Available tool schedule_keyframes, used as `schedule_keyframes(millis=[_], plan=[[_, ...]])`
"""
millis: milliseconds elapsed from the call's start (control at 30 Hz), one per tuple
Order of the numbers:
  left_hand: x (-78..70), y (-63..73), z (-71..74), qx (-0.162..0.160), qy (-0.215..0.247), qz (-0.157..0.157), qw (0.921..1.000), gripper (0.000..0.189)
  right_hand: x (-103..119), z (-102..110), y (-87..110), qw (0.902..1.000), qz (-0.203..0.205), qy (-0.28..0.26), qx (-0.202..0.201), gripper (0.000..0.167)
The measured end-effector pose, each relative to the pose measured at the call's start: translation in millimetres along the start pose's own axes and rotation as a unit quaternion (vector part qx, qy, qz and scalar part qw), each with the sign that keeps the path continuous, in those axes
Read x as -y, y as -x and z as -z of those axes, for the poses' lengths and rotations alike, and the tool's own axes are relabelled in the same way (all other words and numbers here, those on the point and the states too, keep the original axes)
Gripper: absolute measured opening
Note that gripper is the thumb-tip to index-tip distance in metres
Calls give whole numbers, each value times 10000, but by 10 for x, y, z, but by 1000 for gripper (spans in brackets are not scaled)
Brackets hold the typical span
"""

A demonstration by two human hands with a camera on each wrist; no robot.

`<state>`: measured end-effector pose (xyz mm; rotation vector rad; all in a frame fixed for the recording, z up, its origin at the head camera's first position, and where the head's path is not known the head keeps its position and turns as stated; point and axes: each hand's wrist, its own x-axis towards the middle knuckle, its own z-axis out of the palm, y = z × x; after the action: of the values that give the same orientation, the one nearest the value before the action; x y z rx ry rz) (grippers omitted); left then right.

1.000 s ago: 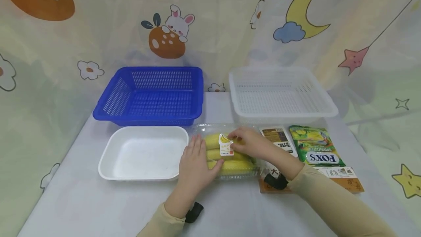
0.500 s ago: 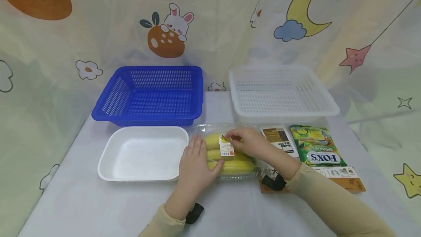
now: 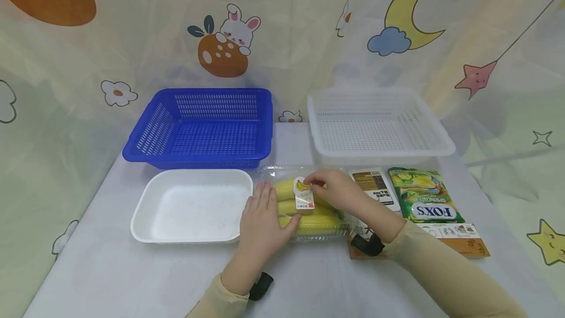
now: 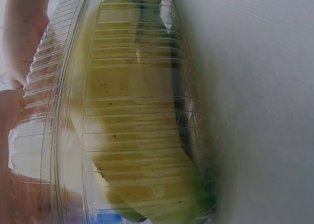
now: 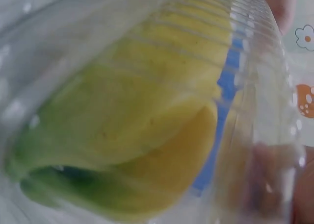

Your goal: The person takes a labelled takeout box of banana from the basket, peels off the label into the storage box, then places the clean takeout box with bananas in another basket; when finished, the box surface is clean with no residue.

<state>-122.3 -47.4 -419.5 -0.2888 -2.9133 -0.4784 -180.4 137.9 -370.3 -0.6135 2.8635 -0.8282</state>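
A clear plastic clamshell pack (image 3: 284, 172) of yellow bananas (image 3: 311, 225) lies at the middle of the table. On its lid sits a white label (image 3: 304, 203) with a banana picture. My left hand (image 3: 263, 220) rests with straight fingers on the pack's left end, thumb along the front. The right hand (image 3: 337, 190) reaches over from the right, fingers curled, and pinches the label's upper right edge between thumb and forefinger. Through the ribbed plastic, bananas (image 4: 127, 111) with dark specks show in the left wrist view. Greenish banana ends (image 5: 98, 145) fill the right wrist view.
A white shallow tray (image 3: 190, 232) stands left of the pack. Behind are a blue basket (image 3: 198, 163) and a white basket (image 3: 384, 153). To the right lie a white-and-brown package (image 3: 375, 185), a green FOX'S bag (image 3: 423, 193) and an orange-and-white box (image 3: 463, 247), partly behind the right arm.
The right fingers have shifted slightly about the label's top edge, and more of its round banana picture shows now. The left hand and the pack have stayed in place.
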Motion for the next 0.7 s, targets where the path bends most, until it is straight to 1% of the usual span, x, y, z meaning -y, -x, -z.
schedule_keyframes(millis=[133,267,433,567,700], plan=[[4,0,-5,10,-13,13,10000,85,42,30,22,9999,20,-74,-97,19],[12,7,-3,41,-51,35,10000,86,142,73,71,9996,-33,-143,-244,20],[17,15,8,32,-41,42,10000,85,255,115,135,9988,74,-184,-438,19],[17,5,17,-22,-32,17,10000,83,271,122,153,9984,183,-194,-497,19],[11,-15,24,-65,0,-22,10000,82,263,129,162,9985,176,-231,-461,19]])
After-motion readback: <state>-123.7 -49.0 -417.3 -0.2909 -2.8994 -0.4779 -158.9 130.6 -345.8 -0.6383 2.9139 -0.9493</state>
